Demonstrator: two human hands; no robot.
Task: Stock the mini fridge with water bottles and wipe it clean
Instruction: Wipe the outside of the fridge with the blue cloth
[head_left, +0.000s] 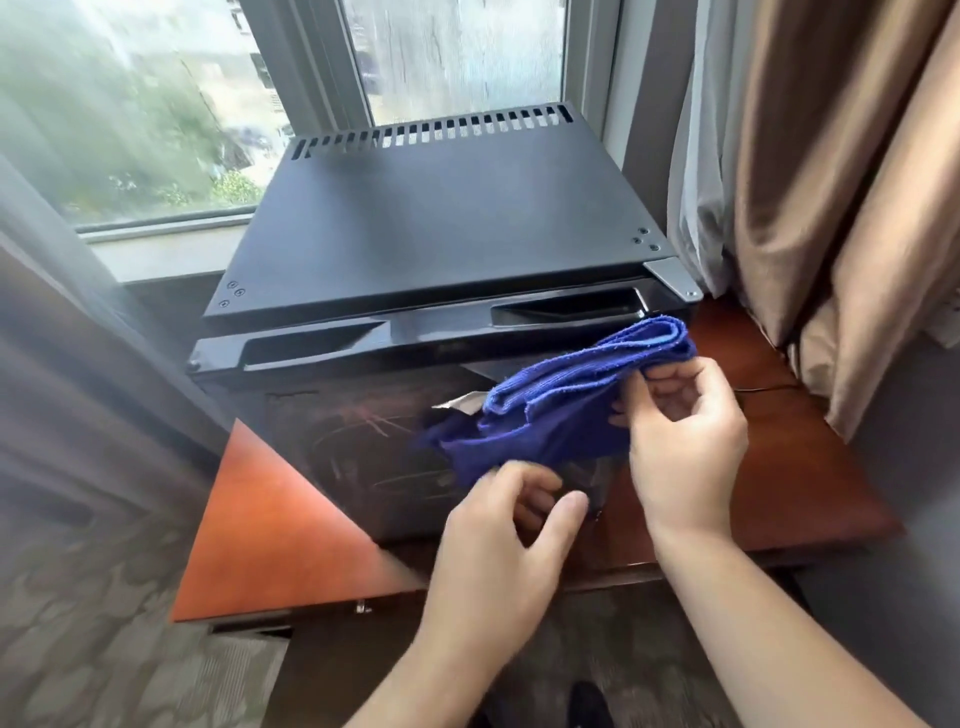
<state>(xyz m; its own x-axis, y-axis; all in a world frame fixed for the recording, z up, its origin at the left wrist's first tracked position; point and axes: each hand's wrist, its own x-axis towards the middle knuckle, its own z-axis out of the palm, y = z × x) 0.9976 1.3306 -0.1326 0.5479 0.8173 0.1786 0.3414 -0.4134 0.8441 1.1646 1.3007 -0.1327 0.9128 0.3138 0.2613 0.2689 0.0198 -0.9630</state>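
Both hands work the blue cloth (545, 410): right hand (685, 436) pinches its folded edge, left hand (498, 535) curls loosely beneath. Soft, light, floppy; best gripped bunched.

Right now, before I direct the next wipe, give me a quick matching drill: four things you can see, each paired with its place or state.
Things:
1. folded blue microfibre cloth
2. black metal mini fridge
3. reddish-brown wooden table
4. tan pleated curtain

Places or states:
A. hanging at the far right
B. held between both hands
C. door shut, vent slots at the back
D. under the fridge

Pairs: 1-B, 2-C, 3-D, 4-A
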